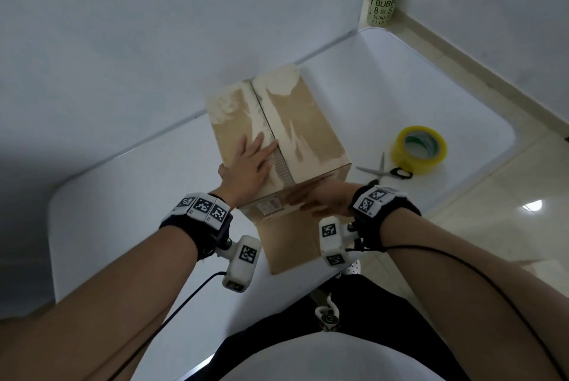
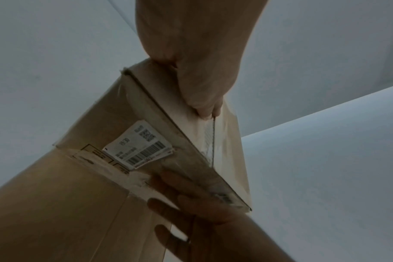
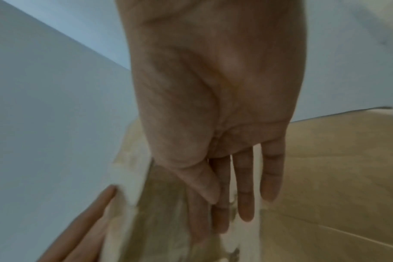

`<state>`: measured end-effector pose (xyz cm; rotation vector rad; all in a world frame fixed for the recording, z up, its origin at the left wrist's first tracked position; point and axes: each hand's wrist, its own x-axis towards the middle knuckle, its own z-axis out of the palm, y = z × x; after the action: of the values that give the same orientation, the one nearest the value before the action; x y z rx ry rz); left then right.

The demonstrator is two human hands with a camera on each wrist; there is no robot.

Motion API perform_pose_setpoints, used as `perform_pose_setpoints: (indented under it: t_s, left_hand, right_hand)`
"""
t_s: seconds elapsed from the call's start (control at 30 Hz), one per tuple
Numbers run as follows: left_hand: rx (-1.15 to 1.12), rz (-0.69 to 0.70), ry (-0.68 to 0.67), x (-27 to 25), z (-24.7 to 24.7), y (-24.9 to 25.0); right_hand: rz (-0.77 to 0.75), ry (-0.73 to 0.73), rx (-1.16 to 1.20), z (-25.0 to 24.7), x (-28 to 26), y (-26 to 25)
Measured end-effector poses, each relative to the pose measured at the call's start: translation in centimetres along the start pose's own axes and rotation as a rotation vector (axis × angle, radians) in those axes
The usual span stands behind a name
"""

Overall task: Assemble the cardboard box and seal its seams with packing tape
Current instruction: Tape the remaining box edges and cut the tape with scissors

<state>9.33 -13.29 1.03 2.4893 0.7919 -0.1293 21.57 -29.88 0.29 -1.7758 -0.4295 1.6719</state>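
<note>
The brown cardboard box (image 1: 308, 122) stands on the white table (image 1: 123, 195) with its top flaps folded shut and meeting at a centre seam. My left hand (image 1: 254, 154) lies flat on the top, fingers straight, beside the near end of the seam. My right hand (image 1: 304, 199) presses straight fingers against the near side, just under the top edge and next to a barcode label (image 2: 144, 145). From the right wrist, the right hand (image 3: 236, 195) lies on a shiny strip, and the box (image 3: 330, 177) lies behind it. A yellow tape roll (image 1: 419, 149) lies to the right.
Scissors (image 1: 385, 171) lie between the box and the tape roll. An unfolded flap (image 1: 289, 245) sticks out from the box's bottom toward me. A green cup (image 1: 384, 1) stands on the floor by the wall. The table's right edge drops to a tiled floor (image 1: 492, 226).
</note>
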Motion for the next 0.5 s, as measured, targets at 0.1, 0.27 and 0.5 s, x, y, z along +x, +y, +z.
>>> perform_pose_setpoints:
  t_s: [0.1,0.27,0.5]
  left_hand:
    - [-0.027,0.0,-0.031,-0.1,-0.5,-0.2]
    - [-0.206,-0.251,0.067,-1.0,-1.0,-1.3]
    - [-0.564,-0.218,0.0,-0.2,0.0,1.6]
  right_hand:
    - [0.104,0.139,0.127,-0.6,1.1,2.3]
    - [0.091,0.602,0.194,-6.4,0.8,5.2]
    - [-0.154,0.897,0.144,-6.0,-0.9,1.1]
